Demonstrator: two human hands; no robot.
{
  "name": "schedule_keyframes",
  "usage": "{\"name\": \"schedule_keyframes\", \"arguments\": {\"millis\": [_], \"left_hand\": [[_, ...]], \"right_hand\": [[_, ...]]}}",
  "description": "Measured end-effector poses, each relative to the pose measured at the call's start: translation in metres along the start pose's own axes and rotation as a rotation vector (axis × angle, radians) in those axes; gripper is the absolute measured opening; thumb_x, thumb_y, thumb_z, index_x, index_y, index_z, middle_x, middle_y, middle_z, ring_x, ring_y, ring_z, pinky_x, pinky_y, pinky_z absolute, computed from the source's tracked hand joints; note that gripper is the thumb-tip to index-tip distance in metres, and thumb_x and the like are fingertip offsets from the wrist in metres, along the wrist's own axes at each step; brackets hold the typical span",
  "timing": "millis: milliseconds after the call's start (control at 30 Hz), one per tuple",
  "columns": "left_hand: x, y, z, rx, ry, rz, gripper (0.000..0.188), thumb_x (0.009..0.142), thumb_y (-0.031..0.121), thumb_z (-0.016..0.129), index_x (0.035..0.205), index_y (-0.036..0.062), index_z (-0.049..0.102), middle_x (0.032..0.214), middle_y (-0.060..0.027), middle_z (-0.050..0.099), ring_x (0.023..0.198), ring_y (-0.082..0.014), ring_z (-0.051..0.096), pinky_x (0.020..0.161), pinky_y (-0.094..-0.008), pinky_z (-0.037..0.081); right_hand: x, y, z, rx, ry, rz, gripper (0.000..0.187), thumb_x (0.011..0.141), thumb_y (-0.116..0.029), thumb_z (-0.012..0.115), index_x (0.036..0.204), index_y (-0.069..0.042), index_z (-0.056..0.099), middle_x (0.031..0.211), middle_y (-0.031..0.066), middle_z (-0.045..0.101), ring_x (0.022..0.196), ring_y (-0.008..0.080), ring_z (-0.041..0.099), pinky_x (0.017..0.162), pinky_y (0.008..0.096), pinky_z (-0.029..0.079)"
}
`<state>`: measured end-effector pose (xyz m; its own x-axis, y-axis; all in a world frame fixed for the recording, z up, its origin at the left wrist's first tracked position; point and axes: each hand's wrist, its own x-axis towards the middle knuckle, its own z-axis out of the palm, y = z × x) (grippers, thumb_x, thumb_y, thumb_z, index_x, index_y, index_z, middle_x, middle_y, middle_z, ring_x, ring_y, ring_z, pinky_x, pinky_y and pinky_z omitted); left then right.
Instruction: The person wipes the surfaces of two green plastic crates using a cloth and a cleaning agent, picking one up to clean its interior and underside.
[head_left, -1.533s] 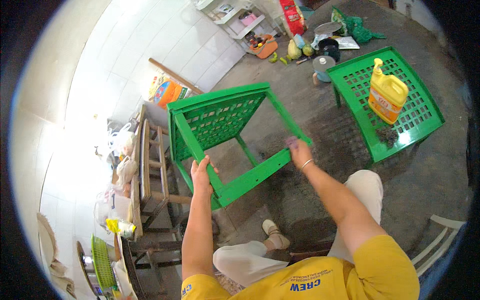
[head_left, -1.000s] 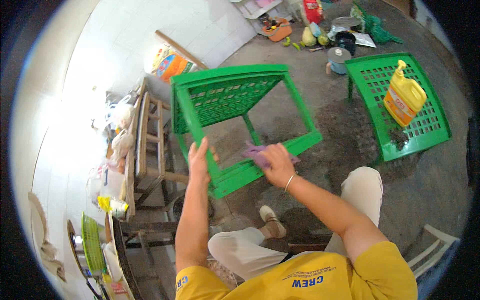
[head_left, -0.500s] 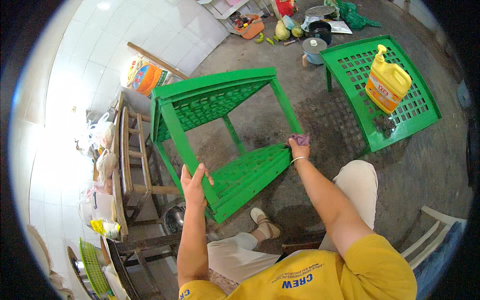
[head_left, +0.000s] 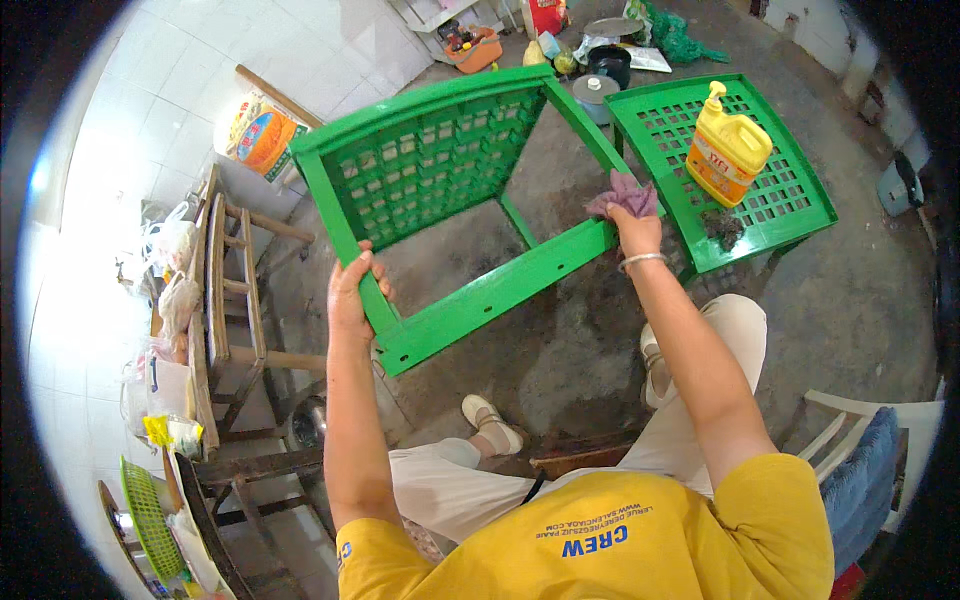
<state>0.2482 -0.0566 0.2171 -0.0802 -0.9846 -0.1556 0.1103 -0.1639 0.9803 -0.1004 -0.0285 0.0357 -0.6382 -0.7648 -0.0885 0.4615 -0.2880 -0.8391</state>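
Observation:
A green plastic rack (head_left: 500, 302) with a lattice panel is tilted up in front of me. My left hand (head_left: 352, 295) is closed around its left upright, near the lower corner. At the right end of the near bar, my right hand (head_left: 638, 238) grips a crumpled purple cloth (head_left: 626, 190), which lies against the frame. Just right of that hand stands a second green lattice rack (head_left: 795, 222). On its top are a yellow pump jug (head_left: 730, 158) and a dark, tangled clump (head_left: 722, 229) that looks like a scouring pad.
Wooden racks (head_left: 212, 310) with plastic bags line the left wall. A green basket (head_left: 150, 520) stands lower left. At the back are an orange basket (head_left: 474, 52), a lidded pot (head_left: 596, 92) and green netting (head_left: 680, 35). A chair with blue cloth (head_left: 862, 490) is at the lower right.
Both hands have raised and tipped the green rack, so its lattice panel faces me more and the near bar shows its outer side. The cloth in my right hand has moved up and right.

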Motion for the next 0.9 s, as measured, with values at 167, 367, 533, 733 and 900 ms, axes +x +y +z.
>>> {"name": "schedule_keyframes", "arguments": {"millis": [167,367,533,733,900], "left_hand": [[0.01,-0.029,-0.051,-0.037,0.029,-0.166,0.027,0.084,0.014,0.061,0.105,0.0069,0.047,0.07,-0.0057,0.051,0.055,-0.017,0.052,0.047,-0.0302,0.044],[0.002,-0.071,-0.093,0.462,0.362,-0.124,0.026,0.073,0.0,0.057,0.096,0.0032,0.045,0.071,-0.0085,0.053,0.05,-0.0191,0.055,0.043,-0.0323,0.045],[0.003,-0.072,-0.094,0.57,0.346,-0.098,0.029,0.07,-0.001,0.057,0.097,0.0018,0.046,0.069,-0.0106,0.054,0.049,-0.0182,0.056,0.043,-0.0323,0.044],[0.014,-0.117,-0.145,0.565,0.35,-0.043,0.032,0.071,0.002,0.058,0.1,0.001,0.045,0.074,-0.011,0.054,0.049,-0.0182,0.056,0.044,-0.0327,0.045],[-0.001,-0.157,-0.186,0.448,0.351,-0.039,0.036,0.074,0.005,0.061,0.106,0.0006,0.044,0.075,-0.0095,0.054,0.051,-0.0181,0.056,0.044,-0.0334,0.046]], "right_hand": [[-0.043,-0.027,0.004,-0.328,-0.052,-0.133,0.031,0.076,0.003,0.064,0.105,0.004,0.054,0.089,0.0077,0.065,0.081,0.0162,0.063,0.074,0.0298,0.052],[-0.045,0.005,-0.007,-0.513,-0.223,-0.216,0.078,0.07,-0.014,0.071,0.136,0.003,0.034,0.108,0.0118,0.06,0.097,0.0187,0.059,0.087,0.0308,0.045],[-0.039,0.003,-0.009,-0.606,-0.239,-0.11,0.082,0.068,-0.018,0.071,0.137,0.003,0.032,0.108,0.0119,0.061,0.097,0.0194,0.059,0.087,0.0305,0.045],[-0.057,-0.024,-0.016,-0.411,-0.165,-0.1,0.06,0.075,-0.005,0.067,0.128,0.003,0.039,0.109,0.0107,0.058,0.099,0.0176,0.057,0.087,0.0306,0.047],[-0.119,-0.053,0.066,-0.434,-0.494,-0.225,0.051,0.078,-0.001,0.062,0.125,-0.004,0.043,0.111,0.0067,0.056,0.1,0.015,0.056,0.085,0.0304,0.048]]}}
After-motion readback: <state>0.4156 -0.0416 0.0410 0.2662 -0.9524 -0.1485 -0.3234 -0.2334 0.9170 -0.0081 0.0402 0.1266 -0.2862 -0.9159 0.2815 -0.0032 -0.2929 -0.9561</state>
